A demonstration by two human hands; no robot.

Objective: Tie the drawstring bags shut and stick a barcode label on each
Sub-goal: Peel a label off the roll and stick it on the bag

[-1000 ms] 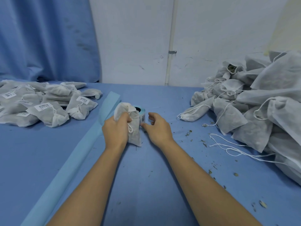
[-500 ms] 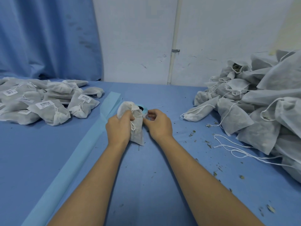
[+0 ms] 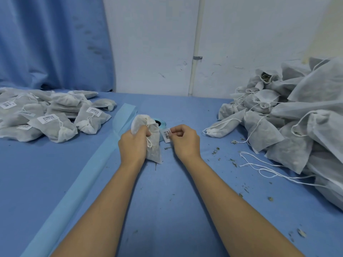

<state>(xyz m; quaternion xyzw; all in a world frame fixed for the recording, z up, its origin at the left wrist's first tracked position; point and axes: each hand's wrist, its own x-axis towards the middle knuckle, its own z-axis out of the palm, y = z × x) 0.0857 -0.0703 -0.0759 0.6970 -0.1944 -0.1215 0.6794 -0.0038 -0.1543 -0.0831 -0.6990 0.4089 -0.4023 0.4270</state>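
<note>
My left hand [image 3: 133,145] grips a small white drawstring bag [image 3: 155,145] around its tied neck, holding it upright on the blue table [image 3: 167,210]. Just to its right, my right hand [image 3: 185,140] pinches a white barcode label [image 3: 167,135] between thumb and fingertips. The label hangs beside the bag, apart from it. Behind the bag sits the blue label roll [image 3: 159,124], partly hidden.
A heap of tied, labelled bags [image 3: 55,119] lies at the left. A larger pile of unlabelled bags [image 3: 297,117] with loose white strings [image 3: 269,169] fills the right. A light blue backing strip [image 3: 89,175] runs diagonally across the table. Dried herb crumbs are scattered at the right.
My right hand has pulled back from the label roll and now pinches a peeled barcode label. My left hand keeps its grip on the bag.
</note>
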